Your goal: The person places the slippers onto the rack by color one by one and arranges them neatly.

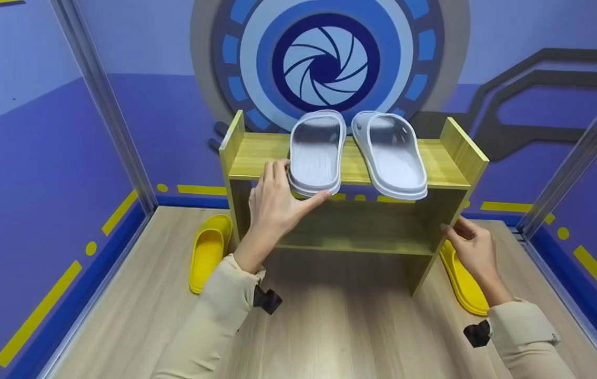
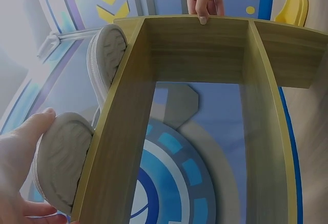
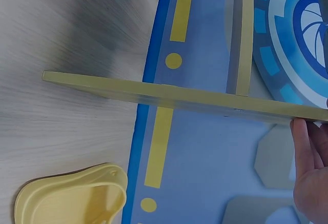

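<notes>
On the top board of a wooden shoe rack (image 1: 453,168) stand two pale grey clogs, their open heels toward me and jutting over the front edge. My left hand (image 1: 275,205) grips the left grey clog (image 1: 316,158) by its heel, fingers along the outer side and thumb at the back. In the left wrist view that clog's sole (image 2: 64,165) shows between thumb and fingers. The right grey clog (image 1: 395,158) stands beside it, angled slightly, with no hand on it. My right hand (image 1: 474,250) touches the rack's right side panel near its front edge, fingertips against the outer face.
One yellow clog (image 1: 208,255) lies on the floor left of the rack, another yellow clog (image 1: 466,284) on the right, partly hidden behind my right hand. A lower shelf (image 1: 356,231) spans the rack. Behind it rises a blue patterned wall (image 1: 151,105).
</notes>
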`<state>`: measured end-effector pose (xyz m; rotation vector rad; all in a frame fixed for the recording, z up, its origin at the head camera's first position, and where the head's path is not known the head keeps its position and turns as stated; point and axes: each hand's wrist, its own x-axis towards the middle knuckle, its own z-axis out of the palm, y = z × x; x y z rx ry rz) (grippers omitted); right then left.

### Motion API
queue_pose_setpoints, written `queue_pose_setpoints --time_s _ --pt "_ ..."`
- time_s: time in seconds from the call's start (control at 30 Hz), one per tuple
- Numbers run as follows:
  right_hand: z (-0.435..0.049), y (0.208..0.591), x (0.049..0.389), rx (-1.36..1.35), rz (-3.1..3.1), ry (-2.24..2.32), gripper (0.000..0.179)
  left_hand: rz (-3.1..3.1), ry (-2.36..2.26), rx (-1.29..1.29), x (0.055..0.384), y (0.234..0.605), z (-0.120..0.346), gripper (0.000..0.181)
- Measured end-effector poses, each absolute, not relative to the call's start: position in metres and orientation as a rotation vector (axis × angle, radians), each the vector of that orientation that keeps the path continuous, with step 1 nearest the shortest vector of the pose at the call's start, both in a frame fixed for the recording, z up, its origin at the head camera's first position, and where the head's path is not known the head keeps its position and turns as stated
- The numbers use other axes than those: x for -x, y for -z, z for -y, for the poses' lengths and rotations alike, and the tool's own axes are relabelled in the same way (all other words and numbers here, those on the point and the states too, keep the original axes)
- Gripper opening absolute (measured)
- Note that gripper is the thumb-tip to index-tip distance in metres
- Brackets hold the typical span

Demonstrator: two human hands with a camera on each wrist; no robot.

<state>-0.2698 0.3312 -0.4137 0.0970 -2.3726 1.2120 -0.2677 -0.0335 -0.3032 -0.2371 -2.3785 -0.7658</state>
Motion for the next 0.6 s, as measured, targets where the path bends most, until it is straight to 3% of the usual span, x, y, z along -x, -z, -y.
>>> queue_pose_setpoints --time_s 0.6 --pt "-0.3303 0.4136 0.2699 -0.087 2.383 -1.203 0.047 2.395 0.742 0.249 0.2695 0.3059 0.0347 0.093"
